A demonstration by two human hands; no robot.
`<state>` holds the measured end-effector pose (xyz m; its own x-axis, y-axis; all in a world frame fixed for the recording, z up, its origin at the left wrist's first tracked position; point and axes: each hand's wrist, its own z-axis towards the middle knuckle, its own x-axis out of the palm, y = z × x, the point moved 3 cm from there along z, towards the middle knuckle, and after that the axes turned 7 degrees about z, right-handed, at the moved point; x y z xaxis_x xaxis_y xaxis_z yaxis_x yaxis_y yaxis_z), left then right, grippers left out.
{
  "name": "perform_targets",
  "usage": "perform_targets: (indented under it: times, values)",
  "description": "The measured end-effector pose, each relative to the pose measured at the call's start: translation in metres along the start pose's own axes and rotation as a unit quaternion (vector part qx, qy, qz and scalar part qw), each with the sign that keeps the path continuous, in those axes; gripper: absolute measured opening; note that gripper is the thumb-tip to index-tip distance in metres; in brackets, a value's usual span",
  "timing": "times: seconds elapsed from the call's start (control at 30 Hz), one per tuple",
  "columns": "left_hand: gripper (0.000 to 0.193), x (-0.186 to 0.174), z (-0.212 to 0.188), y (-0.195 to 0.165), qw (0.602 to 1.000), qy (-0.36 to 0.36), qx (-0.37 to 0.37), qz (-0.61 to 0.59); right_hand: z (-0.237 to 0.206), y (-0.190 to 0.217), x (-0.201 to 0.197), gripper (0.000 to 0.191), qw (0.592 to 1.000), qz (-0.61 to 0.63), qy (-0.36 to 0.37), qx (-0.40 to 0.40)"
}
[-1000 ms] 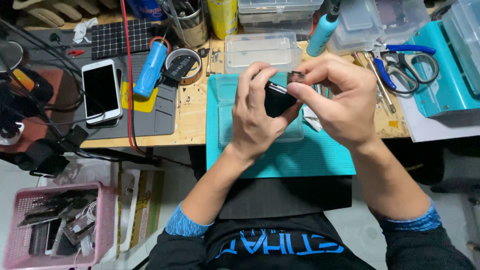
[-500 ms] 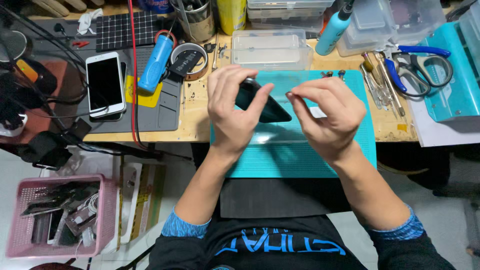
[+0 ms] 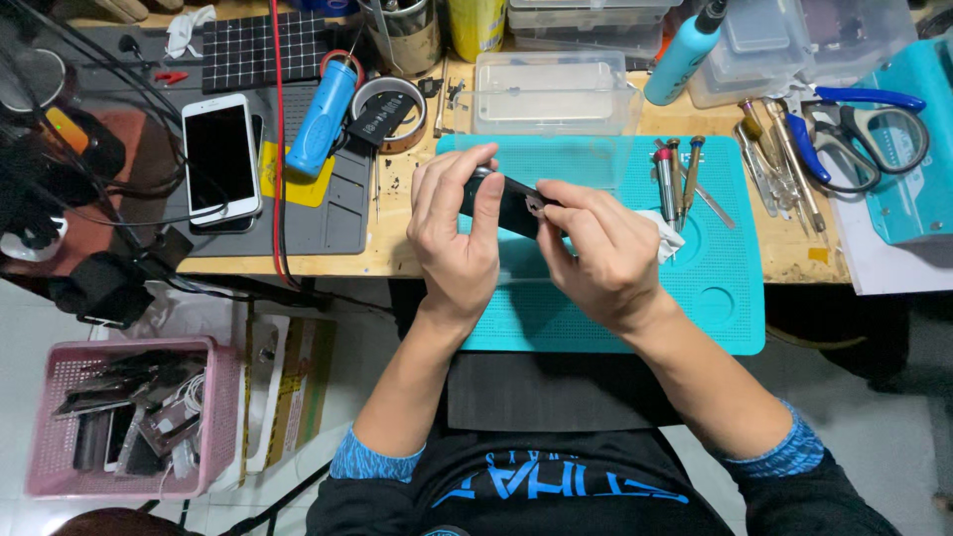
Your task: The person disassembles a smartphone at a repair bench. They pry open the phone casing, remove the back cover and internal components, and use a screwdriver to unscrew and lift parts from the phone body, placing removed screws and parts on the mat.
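Observation:
Above a teal work mat, my left hand wraps around a small black phone, held up off the mat. My right hand pinches the phone's right end with thumb and fingertips; a small metal piece shows at the fingertips. A crumpled white wipe lies just right of my right hand. Most of the phone is hidden by my fingers.
Screwdrivers and tweezers lie on the mat's right part, blue scissors beyond them. A clear plastic box stands behind the mat. To the left lie a white phone, a blue cylinder and a tape roll. A pink basket of parts sits on the floor.
Both hands with the black phone have shifted on the mat, and my right hand has moved from beside the phone onto its right end, fingers now pinching it.

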<state>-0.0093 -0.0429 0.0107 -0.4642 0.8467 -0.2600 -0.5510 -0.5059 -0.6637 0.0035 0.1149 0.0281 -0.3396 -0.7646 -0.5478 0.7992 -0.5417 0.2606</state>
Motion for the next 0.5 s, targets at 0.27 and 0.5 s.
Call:
perform_targets:
  times: [0.27,0.5]
  values:
    - [0.016,0.0014,-0.0006,-0.0014,1.000,-0.007,-0.005,0.007,-0.0002,0.0032,0.0005,0.021,1.000,-0.015,0.003,0.007]
    - [0.010,0.0052,-0.0026,-0.0037,0.999,-0.021,-0.020,0.014,0.0003,0.0027,0.0030,0.019,0.999,-0.033,0.000,0.000]
